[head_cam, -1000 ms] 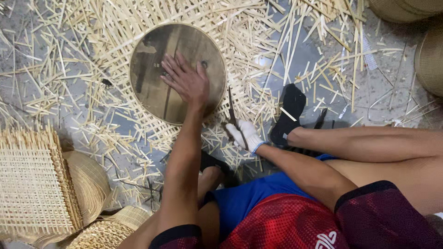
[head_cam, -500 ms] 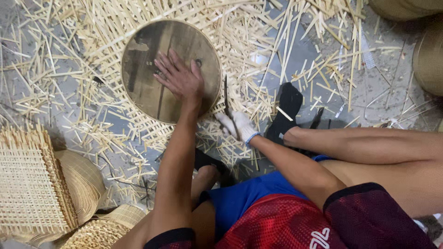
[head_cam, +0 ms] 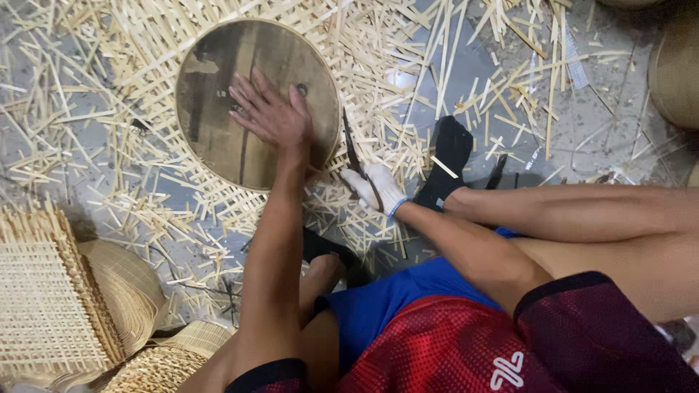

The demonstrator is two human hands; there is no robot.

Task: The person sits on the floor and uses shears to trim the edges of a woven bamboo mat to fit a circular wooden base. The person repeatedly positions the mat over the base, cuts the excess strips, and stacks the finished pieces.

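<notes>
- A person in a red shirt (head_cam: 444, 349) and blue shorts (head_cam: 393, 295) is sitting on the floor (head_cam: 502, 94), seen from above.
- Woven mats (head_cam: 44, 306) and finished baskets (head_cam: 138, 364) are lying stacked at the person's left, near the knee.
- The right hand (head_cam: 377, 188), wearing a white glove, is resting just beside the disc's lower right edge; its grip is clenched around a dark knife (head_cam: 354, 156), whose blade is pointing up along the disc's rim.
- A black-socked foot (head_cam: 445, 164) is planted just beyond the gloved hand, on scattered strips.
- The left hand (head_cam: 271, 113), bare, is lying flat on a round wooden disc (head_cam: 218, 124), fingers spread and palm pressing down; its grip is released, grasping nothing.
- The disc is sitting on a sheet of woven bamboo (head_cam: 349, 65) that is spreading out on the floor past its rim on every side.
- Loose bamboo strips (head_cam: 87, 131) are littering the grey floor around the weave, thickest to the left and along the top.
- More round baskets (head_cam: 677, 73) are showing at the far right edge, only partly in view.
</notes>
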